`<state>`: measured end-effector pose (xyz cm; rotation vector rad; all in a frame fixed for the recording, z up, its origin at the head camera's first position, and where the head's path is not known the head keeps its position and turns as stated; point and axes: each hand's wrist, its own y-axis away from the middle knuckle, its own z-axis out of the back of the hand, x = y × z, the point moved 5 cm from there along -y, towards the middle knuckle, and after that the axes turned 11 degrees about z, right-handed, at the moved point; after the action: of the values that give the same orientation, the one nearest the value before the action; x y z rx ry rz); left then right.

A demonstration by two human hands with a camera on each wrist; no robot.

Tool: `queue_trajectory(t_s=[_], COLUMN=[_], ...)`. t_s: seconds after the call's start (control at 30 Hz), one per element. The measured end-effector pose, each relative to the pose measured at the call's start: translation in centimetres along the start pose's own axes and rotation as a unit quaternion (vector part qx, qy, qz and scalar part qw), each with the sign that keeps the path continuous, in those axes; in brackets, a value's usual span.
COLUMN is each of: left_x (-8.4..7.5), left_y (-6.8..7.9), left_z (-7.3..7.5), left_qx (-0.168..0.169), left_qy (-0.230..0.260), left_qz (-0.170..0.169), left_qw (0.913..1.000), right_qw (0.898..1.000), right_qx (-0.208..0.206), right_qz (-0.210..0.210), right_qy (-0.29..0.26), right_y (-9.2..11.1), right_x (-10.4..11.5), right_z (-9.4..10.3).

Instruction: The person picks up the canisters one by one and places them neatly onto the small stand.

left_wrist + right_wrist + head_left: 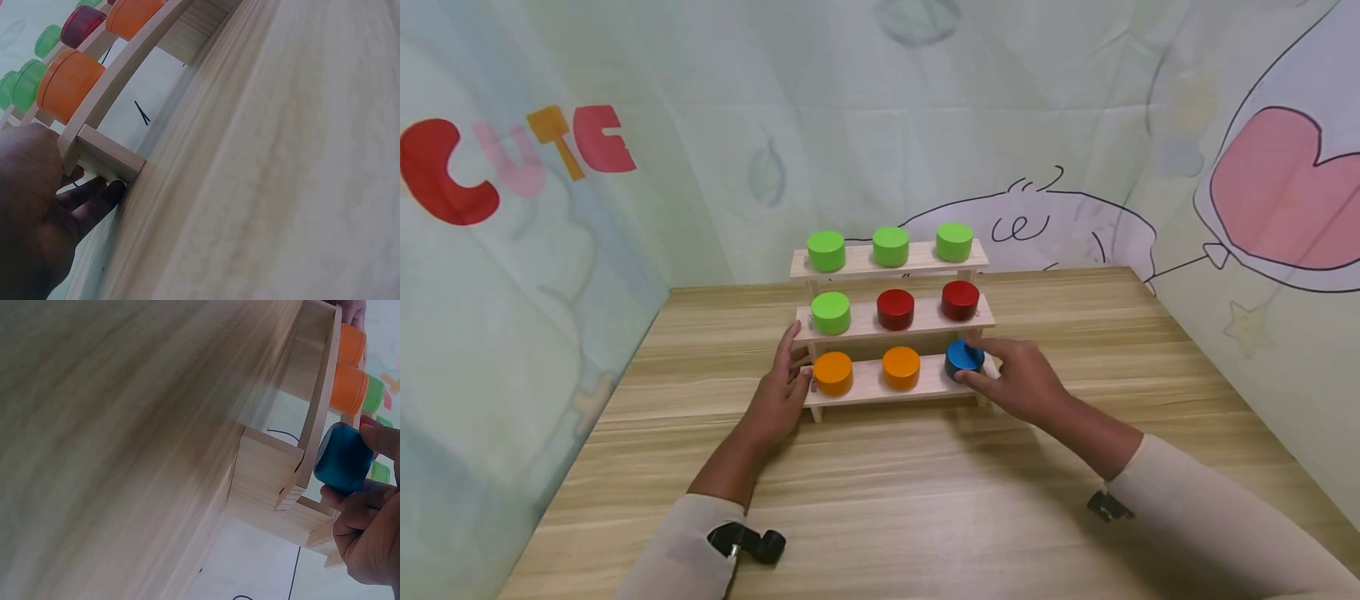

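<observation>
A three-step wooden display rack (pixel 917 382) bears small round cylinders in several colours. On its bottom step, my right hand (pixel 1024 385) pinches a blue cylinder (pixel 964 358) at the right end, thumb in front and fingers behind. The right wrist view has this blue cylinder (pixel 344 457) tilted at the step's end. My left hand (pixel 778 400) holds the rack's left end, its thumb by the bottom step and its fingers around the side. Two orange cylinders (pixel 833 373) stand at the left and middle of that step.
The middle step carries a green cylinder (pixel 831 312) and two red cylinders (pixel 896 309). Three green cylinders (pixel 891 247) line the top step. A wood-grain table (pixel 880 500) lies under the rack, with a printed curtain (pixel 700 167) behind and at the sides.
</observation>
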<state>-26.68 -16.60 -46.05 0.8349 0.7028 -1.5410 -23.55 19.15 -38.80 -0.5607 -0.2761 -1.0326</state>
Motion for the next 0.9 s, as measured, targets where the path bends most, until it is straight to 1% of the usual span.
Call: queue_trajectory(t_s=[0.17, 0.47, 0.7, 0.9], left_x=[-0.02, 0.0, 0.16, 0.2], left_y=[0.02, 0.06, 0.05, 0.01], left_z=[0.06, 0.04, 0.15, 0.08], left_qx=[0.003, 0.005, 0.004, 0.005], left_qy=[-0.001, 0.0, -0.001, 0.008], left_qz=[0.003, 0.012, 0.013, 0.011], left_qw=[1.0, 0.9999, 0.9999, 0.9999], right_qw=[1.0, 1.0, 1.0, 1.0], right_qx=[0.006, 0.009, 0.02, 0.021], right_qz=[0.0, 0.014, 0.011, 0.011], right_qy=[-0.002, 0.002, 0.007, 0.006], right_y=[-0.01, 0.05, -0.08, 0.01], right_x=[-0.11, -0.14, -0.12, -0.18], right_z=[-0.18, -0.43, -0.48, -0.55])
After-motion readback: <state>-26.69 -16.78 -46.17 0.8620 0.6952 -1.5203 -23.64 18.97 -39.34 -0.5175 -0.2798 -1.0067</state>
